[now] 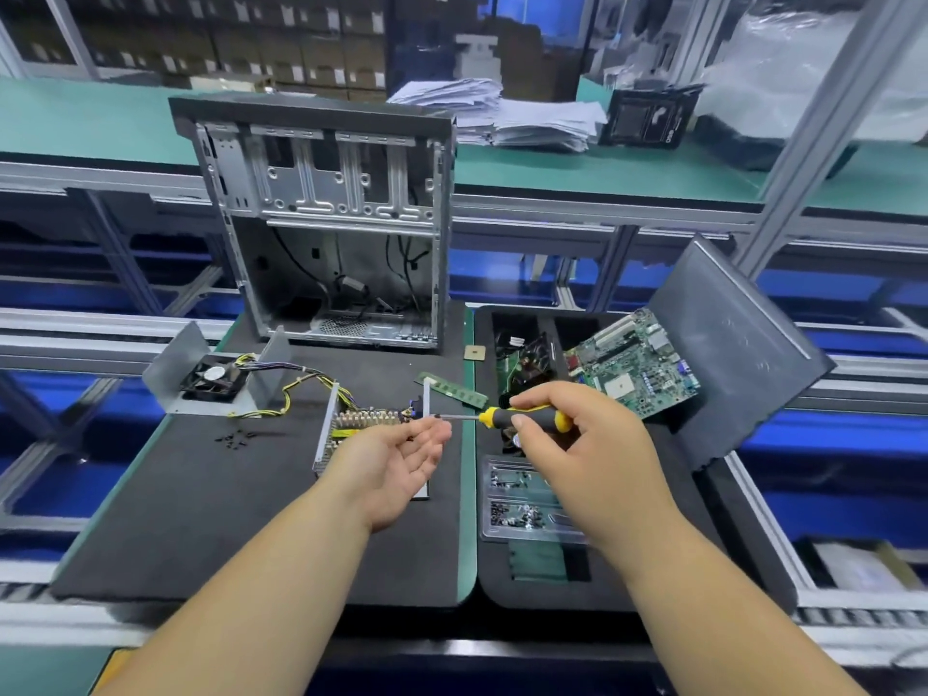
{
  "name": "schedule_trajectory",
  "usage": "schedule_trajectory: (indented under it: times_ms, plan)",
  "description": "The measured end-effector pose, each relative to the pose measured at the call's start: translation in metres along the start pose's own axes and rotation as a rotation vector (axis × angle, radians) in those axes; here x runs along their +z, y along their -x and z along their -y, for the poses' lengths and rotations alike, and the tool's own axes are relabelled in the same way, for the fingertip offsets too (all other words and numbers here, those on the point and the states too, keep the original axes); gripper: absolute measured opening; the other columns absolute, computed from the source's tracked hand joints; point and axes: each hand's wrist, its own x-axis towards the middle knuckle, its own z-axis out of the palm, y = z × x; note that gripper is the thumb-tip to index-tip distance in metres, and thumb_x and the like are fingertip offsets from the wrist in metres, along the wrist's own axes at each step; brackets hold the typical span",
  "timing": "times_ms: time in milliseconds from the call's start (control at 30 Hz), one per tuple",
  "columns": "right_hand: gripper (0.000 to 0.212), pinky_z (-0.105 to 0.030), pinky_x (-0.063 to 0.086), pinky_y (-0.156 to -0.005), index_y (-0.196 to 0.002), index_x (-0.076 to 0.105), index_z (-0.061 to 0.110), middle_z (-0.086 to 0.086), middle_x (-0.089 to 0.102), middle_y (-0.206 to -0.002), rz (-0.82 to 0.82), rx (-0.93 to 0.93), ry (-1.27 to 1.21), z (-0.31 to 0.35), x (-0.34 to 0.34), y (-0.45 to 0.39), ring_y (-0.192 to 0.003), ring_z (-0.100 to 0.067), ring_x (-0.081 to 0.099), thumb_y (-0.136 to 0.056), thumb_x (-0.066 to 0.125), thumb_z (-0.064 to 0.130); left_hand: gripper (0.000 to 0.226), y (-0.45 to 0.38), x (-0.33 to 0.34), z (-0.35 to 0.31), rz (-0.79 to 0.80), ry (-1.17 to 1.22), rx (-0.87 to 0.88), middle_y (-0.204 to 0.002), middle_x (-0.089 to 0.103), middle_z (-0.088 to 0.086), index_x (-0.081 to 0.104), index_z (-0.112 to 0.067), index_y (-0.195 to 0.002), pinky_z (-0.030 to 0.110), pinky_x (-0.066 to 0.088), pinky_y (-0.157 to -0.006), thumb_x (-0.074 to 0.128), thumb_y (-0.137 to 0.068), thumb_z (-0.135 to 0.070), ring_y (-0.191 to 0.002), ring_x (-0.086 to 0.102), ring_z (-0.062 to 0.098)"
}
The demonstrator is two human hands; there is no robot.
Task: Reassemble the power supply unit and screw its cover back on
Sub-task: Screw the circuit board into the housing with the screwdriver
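No brand or label is legible anywhere; the print on the circuit boards and on the fan's round hub sticker is too small to read.

There are two hands at the centre of the frame. The right hand [577, 439] has its fingers wrapped around the black-and-yellow handle of one screwdriver [522, 417], whose thin metal shaft points left. The left hand [401, 452] is palm up, its fingers loosely curved, with thumb and forefinger pinching at the screwdriver's tip; whether a screw sits between them cannot be made out.

Just behind the left hand, at centre, lies the open power supply unit [351, 424], a shallow sheet-metal tray showing a row of copper-coloured parts. Yellow and black wires run from it to its cover [165, 379], a bent grey metal piece at middle left carrying one square black fan [213, 379]. A small scatter of black screws [236, 437] lies on the dark foam mat [201, 519] covering the bench.

One bare steel computer case [331, 218] stands upright at upper centre. One green memory stick [452, 389] lies flat beside the tray. At right, a black foam organiser [627, 585] holds one green motherboard [638, 364] and a clear plastic screw box [522, 499].
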Motion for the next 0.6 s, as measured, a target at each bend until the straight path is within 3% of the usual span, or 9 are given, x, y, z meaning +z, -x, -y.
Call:
schedule_trajectory:
  times_ms: [167, 333, 500, 600]
  plan:
    - [0.018, -0.031, 0.052, -0.059, -0.090, 0.070, 0.032, 0.014, 0.071, -0.083, -0.017, 0.051, -0.121, -0.003, -0.011, 0.009, -0.067, -0.019, 0.060, -0.087, 0.069, 0.014, 0.029, 0.013, 0.003, 0.006, 0.112, -0.044, 0.042, -0.108, 0.072, 0.021, 0.059, 0.008, -0.111, 0.028, 0.061, -0.072, 0.032, -0.101, 0.003, -0.095, 0.073, 0.024]
    - [0.025, -0.030, 0.049, -0.055, -0.089, 0.069, 0.039, 0.009, 0.069, -0.078, -0.063, 0.045, -0.182, 0.000, -0.023, 0.016, -0.059, -0.017, 0.055, -0.087, 0.069, 0.014, 0.031, 0.022, 0.009, 0.009, 0.104, -0.191, 0.143, -0.108, 0.074, 0.015, 0.059, 0.001, -0.112, 0.023, 0.059, -0.070, 0.030, -0.102, 0.001, -0.099, 0.072, 0.020]
    - [0.022, -0.038, 0.047, -0.053, -0.088, 0.070, 0.039, -0.001, 0.065, -0.070, -0.069, 0.051, -0.221, 0.000, -0.030, 0.023, -0.059, -0.024, 0.054, -0.088, 0.068, 0.017, 0.013, 0.027, 0.013, 0.014, 0.054, -0.314, 0.257, -0.101, 0.075, 0.015, 0.048, 0.000, -0.108, 0.022, 0.058, -0.065, 0.037, -0.104, -0.004, -0.095, 0.073, 0.021]
    - [0.022, -0.034, 0.045, -0.051, -0.087, 0.071, 0.037, -0.001, 0.064, -0.069, -0.082, 0.068, -0.239, -0.001, -0.033, 0.028, -0.060, -0.024, 0.054, -0.088, 0.068, 0.016, 0.012, 0.030, 0.012, 0.018, 0.047, -0.386, 0.270, -0.099, 0.076, 0.012, 0.051, 0.000, -0.105, 0.019, 0.057, -0.062, 0.043, -0.104, -0.008, -0.091, 0.074, 0.017]
